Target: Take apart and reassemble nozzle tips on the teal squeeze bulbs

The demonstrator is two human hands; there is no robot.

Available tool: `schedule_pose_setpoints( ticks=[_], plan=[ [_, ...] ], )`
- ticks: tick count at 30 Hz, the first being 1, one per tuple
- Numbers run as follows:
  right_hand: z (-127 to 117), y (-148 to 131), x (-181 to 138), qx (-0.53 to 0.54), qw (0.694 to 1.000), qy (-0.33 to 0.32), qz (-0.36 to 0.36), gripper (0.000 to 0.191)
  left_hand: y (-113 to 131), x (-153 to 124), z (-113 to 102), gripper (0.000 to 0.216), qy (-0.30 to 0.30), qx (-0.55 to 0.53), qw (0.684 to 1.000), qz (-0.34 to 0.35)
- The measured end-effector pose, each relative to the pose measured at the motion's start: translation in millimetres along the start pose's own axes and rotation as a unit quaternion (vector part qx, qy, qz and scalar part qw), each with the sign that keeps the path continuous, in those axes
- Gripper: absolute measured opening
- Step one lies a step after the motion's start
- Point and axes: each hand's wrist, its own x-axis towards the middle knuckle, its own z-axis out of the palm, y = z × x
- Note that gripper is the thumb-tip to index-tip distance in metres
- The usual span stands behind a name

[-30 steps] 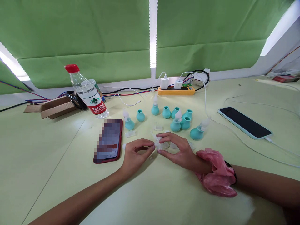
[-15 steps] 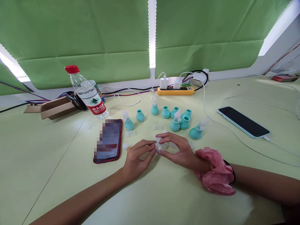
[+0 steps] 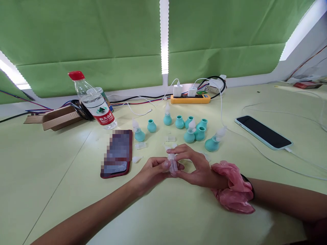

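My left hand [image 3: 150, 173] and my right hand [image 3: 195, 166] meet over the pale green table [image 3: 51, 190], both pinched on one small clear plastic tube piece [image 3: 173, 165] held upright between their fingertips. A pink scrunchie [image 3: 233, 190] sits on my right wrist. Behind the hands stand several teal rubber bulbs [image 3: 189, 136], some fitted with clear nozzle tips, such as the one at the right [image 3: 212, 143]. Loose clear nozzle parts [image 3: 141, 145] lie on the table between the bulbs and my hands.
A red-cased phone [image 3: 117, 153] lies left of my hands. A water bottle [image 3: 95, 102] and a cardboard box [image 3: 57, 117] stand at back left. An orange power strip [image 3: 190, 98] with chargers lies at the back. A second phone [image 3: 263, 132] on a cable lies right.
Both hands have drawn slightly nearer to me and lifted the clear piece off the pile of parts; it now stands upright between the fingertips.
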Motion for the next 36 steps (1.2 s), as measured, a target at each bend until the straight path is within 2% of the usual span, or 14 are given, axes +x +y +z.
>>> schedule_pose_setpoints(
  ticks=[5,9,13,17,19,23,25,27,32,34,36],
  plan=[
    [0,-2,-1,-0.019,0.999,-0.009,0.049,0.042,3,-3,3,0.030,0.030,0.049,0.998,0.006],
    [0,-4,0,-0.021,0.999,-0.008,0.038,0.042,4,-5,4,0.025,0.039,0.076,0.996,0.018],
    [1,-3,0,-0.021,0.999,0.001,0.025,0.045,5,-6,2,0.019,0.046,0.052,0.998,0.008],
    [0,-4,-1,-0.027,1.000,0.004,0.008,0.046,8,-5,0,0.021,0.036,0.066,0.997,0.011],
    [-1,-5,0,-0.035,0.999,-0.009,0.008,0.047,11,-5,0,0.021,0.045,0.103,0.993,0.027],
    [-10,-6,8,-0.087,0.992,-0.072,0.057,0.049,15,-3,-4,0.021,0.062,0.195,0.978,0.048],
    [-17,-5,15,-0.148,0.981,-0.105,0.074,0.037,16,-1,-7,0.020,0.057,0.220,0.972,0.059],
    [-25,-5,21,-0.224,0.956,-0.159,0.099,0.025,15,0,-9,0.020,0.063,0.228,0.969,0.068],
    [-38,-4,28,-0.352,0.857,-0.337,0.169,0.017,11,0,-7,0.037,0.120,0.232,0.963,0.064],
    [-38,-1,27,-0.356,0.840,-0.367,0.183,0.019,10,-1,-6,0.034,0.114,0.242,0.962,0.059],
    [-36,4,25,-0.340,0.842,-0.373,0.192,0.021,7,-2,-4,0.033,0.118,0.252,0.958,0.068]
  ],
)
